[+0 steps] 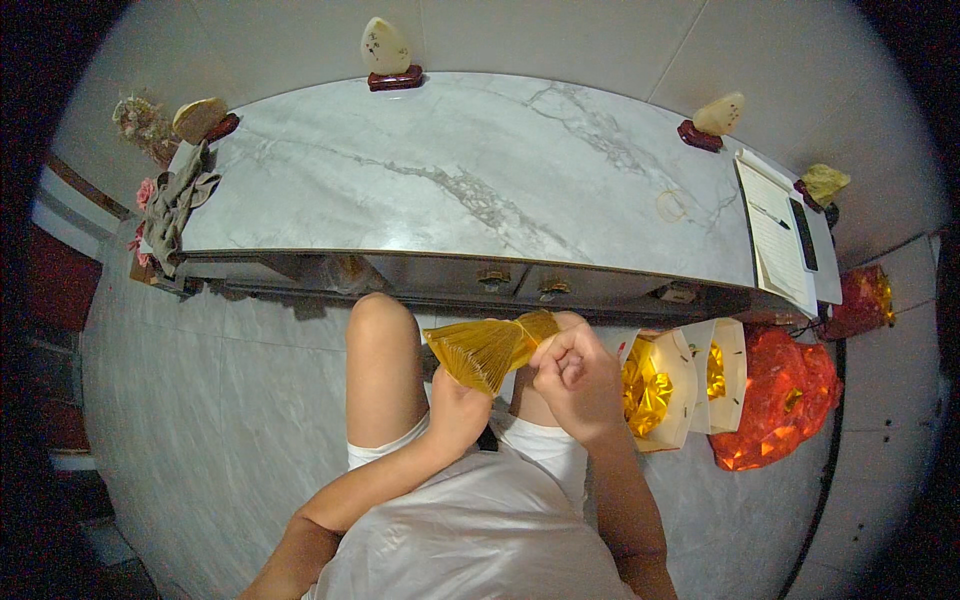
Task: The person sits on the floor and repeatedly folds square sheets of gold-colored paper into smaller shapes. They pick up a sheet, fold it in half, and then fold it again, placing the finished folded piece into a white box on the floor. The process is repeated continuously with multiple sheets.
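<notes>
Above my lap is a bundle of thin gold paper sheets (475, 350), fanned wide on its left and drawn in narrow toward its right end. A thin band (522, 332) circles the narrow part. My left hand (460, 412) grips the bundle from below; the paper hides some of its fingers. Against the right end, beside the band, my right hand (578, 382) is closed with its fingers curled in a pinch. Whether those fingers hold the band or the paper edge, I cannot tell.
Before my knees stands a marble-patterned table (380, 170) bearing stone ornaments, a grey cloth (182, 205), a loose ring band (672, 205), a notepad (775, 235) and a dark phone (803, 235). Right of me are paper bags (678, 390) holding gold foil pieces and a red bag (775, 400).
</notes>
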